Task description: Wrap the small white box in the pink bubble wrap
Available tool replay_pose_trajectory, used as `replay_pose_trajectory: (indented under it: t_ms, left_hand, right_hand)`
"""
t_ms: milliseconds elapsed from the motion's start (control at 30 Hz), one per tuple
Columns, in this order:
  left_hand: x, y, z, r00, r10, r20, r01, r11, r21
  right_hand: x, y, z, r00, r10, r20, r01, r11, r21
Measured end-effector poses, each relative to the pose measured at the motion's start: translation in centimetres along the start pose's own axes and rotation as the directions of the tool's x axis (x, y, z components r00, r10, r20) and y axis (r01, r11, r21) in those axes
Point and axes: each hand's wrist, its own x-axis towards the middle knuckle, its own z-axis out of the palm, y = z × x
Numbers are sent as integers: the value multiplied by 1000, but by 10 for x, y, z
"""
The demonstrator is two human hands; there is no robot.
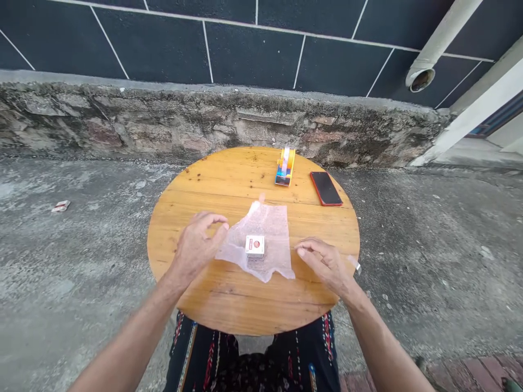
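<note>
A small white box with red print (255,246) rests on a sheet of translucent wrapping (274,226), which lies spread on the round wooden table (245,310). My left hand (199,242) hovers by the sheet's left edge, thumb and forefinger curved with a gap between them, holding nothing. Just beyond the right edge of the wrapping is my right hand (324,264). Its fingers are curled, with the thumb tip close to the forefinger, and nothing shows between them. Neither hand touches the box.
A yellow and blue tape dispenser (285,166) stands at the table's far side. To its right lies a phone with a red case (326,188). A clear strip (354,263) sticks out at the right table edge. Behind is a stone ledge (175,125) below a dark wall.
</note>
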Motion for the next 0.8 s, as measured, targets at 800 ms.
replay_pose_trajectory:
  t_ms: [800]
  left_hand:
    - [-1, -25, 18, 952, -242, 187, 199, 955, 219]
  right_hand:
    - [48, 12, 33, 976, 193, -102, -218, 860, -461]
